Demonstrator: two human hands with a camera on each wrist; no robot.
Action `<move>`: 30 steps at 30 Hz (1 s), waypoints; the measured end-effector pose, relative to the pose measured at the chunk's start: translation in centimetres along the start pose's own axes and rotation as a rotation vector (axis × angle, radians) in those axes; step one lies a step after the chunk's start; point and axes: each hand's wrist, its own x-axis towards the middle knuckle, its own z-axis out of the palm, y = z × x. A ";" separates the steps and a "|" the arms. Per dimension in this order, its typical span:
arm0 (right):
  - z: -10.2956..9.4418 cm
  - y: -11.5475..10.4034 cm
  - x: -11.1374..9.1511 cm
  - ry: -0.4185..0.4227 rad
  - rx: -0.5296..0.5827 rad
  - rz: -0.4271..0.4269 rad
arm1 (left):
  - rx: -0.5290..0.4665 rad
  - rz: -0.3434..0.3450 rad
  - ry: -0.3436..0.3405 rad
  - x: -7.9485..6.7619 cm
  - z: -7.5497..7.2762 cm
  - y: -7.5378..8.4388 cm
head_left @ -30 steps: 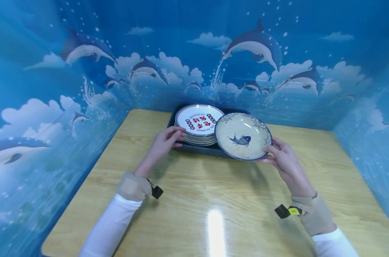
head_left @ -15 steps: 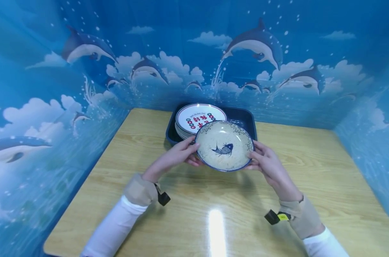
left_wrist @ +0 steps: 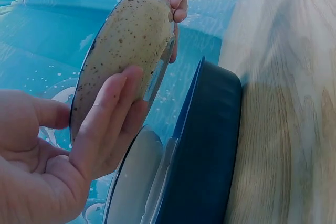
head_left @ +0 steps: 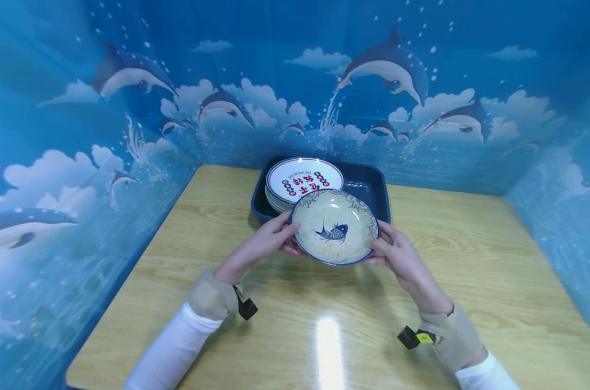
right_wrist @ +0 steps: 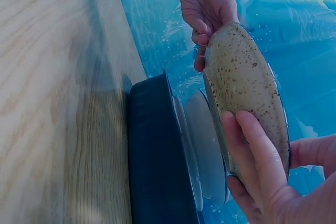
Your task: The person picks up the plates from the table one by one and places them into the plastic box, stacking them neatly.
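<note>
A round cream plate (head_left: 334, 227) with a blue rim and a blue fish in its middle is held up in front of a dark tray. My left hand (head_left: 273, 236) grips its left edge, thumb on the upper face and fingers beneath. On the opposite edge my right hand (head_left: 394, 250) pinches it the same way. Both wrist views show the plate's speckled underside (left_wrist: 126, 35), with fingers (right_wrist: 257, 145) spread against it. Behind it a white plate (head_left: 295, 176) with red characters tops a stack of plates in the tray; the held plate hides part of that stack.
The dark blue tray (head_left: 380, 197) stands at the back of the wooden table (head_left: 217, 325), close to the dolphin-printed backdrop (head_left: 295, 81). The stack fills its left side. Light reflects off the tabletop near the front.
The fish plate has moved left and toward me, away from the tray's right side. My left hand has left the stack's edge and taken hold of the plate's left rim.
</note>
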 end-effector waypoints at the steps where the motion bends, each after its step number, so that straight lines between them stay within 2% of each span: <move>1: 0.0 0.0 -0.1 -0.001 0.000 0.005 | 0.003 0.000 0.002 -0.1 0.0 0.0; 9: 0.4 -0.1 -0.4 0.007 -0.026 -0.010 | -0.022 0.008 0.050 -0.4 -0.1 -0.2; 14: 0.5 -0.4 -0.4 0.008 -0.059 -0.035 | -0.048 0.023 0.113 -0.4 -0.1 0.0; 23: 0.3 -1.6 0.8 -0.006 -0.133 -0.090 | -0.099 0.005 0.233 -0.1 -0.7 1.3; 27: 0.2 -2.1 1.6 -0.028 -0.121 -0.151 | -0.115 0.012 0.246 0.3 -1.3 2.2; 30: -0.1 -2.2 2.0 -0.009 -0.142 -0.190 | -0.141 0.018 0.250 0.7 -1.9 3.0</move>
